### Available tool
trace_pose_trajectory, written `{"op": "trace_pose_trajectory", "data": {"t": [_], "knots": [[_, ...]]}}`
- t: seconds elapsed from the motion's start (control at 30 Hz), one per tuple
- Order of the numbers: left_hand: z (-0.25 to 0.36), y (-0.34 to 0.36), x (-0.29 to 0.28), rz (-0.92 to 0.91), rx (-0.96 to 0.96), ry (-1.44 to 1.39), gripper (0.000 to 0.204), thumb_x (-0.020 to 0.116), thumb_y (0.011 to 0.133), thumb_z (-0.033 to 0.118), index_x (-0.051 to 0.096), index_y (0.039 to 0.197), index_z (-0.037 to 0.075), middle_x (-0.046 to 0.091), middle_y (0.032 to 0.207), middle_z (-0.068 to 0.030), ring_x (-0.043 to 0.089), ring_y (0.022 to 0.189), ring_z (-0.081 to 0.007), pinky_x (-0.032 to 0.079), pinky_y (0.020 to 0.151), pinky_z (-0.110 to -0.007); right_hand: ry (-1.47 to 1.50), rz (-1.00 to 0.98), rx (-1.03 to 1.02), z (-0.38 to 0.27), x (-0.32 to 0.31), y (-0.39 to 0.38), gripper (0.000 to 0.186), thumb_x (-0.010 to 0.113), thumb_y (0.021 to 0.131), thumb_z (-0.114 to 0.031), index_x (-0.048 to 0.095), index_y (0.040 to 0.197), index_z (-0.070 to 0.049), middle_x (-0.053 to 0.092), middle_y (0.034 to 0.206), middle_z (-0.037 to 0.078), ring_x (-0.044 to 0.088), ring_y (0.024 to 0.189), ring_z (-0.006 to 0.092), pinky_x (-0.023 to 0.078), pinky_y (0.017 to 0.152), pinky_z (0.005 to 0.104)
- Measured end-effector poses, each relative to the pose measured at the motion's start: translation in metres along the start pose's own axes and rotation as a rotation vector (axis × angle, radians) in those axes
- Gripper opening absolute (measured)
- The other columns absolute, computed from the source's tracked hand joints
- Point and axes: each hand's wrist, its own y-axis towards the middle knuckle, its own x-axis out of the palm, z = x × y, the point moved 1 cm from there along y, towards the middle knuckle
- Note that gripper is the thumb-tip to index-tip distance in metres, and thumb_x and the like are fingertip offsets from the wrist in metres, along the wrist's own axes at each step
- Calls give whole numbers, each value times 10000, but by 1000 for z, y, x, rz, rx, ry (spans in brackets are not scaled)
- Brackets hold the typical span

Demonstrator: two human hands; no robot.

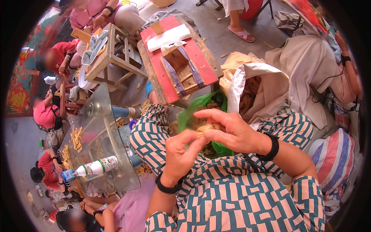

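Note:
Above my lap, both hands meet at a small pale-yellow piece (pixel 207 127), whose exact kind I cannot make out. My left hand (pixel 181 150) pinches its near end between thumb and fingertips. My right hand (pixel 237 131) closes on the other side, thumb against the piece and index finger raised over it. Fingers hide part of it. Beneath and behind the hands lies a green plastic bag (pixel 220 150) with dark scraps in it. Just beyond to the right, an open white sack (pixel 276 75) holds many brown strips (pixel 252 91).
Ahead stands a wooden stool with a red board (pixel 167 38) carrying a folded white cloth (pixel 170 37). On the left, a glass table (pixel 129 174) bears yellow strips (pixel 76 139) and a white bottle (pixel 98 165). Several people sit around; a striped bag (pixel 334 160) is at right.

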Motion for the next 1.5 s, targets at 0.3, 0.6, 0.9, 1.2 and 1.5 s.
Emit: {"op": "trace_pose_trajectory", "data": {"t": [0.3, 0.6, 0.9, 1.2, 1.5], "knots": [[-23, 3, -18, 188, -151, -410, 46, 672, 942, 51, 673, 934, 6, 681, 775, -60, 513, 546, -49, 402, 489, -184, -468, -95, -135, -2, -27, -12, 228, 691, 935, -174, 669, 1100, -18, 660, 687, 133, 652, 588, 273, 498, 560, 333], [-7, 12, -22, 43, 45, 169, 227, 685, 928, 53, 679, 1149, 0, 742, 915, -47, 662, 725, -161, 533, 675, -282, -715, -19, -324, 5, -24, -10, 113, 685, 910, -157, 632, 863, -69, 596, 601, 109, 644, 570, 298, 474, 502, 412], [-26, 4, -11, 129, -98, -128, 171, 614, 1015, 106, 671, 907, -13, 515, 607, 42, 450, 518, -26, 324, 463, -204, -823, -58, -345, 4, -32, -15, 96, 709, 857, -132, 627, 842, -83, 588, 595, 87, 643, 559, 266, 459, 471, 389], [19, 37, -20, -214, 362, 747, 471, 757, 813, 182, 670, 1257, 55, 676, 1229, -148, 658, 1061, -330, 507, 926, -401, -948, -132, -440, 5, -35, 1, 95, 669, 783, -74, 589, 836, -77, 591, 612, 57, 654, 582, 230, 483, 471, 356], [-6, 45, -13, -179, 495, 916, 161, 751, 798, 129, 672, 934, 96, 579, 777, -69, 584, 757, -291, 484, 780, -419, -922, -266, -348, 12, -49, 14, 84, 649, 821, -99, 566, 829, -87, 570, 600, 55, 643, 573, 231, 476, 466, 375]]}}
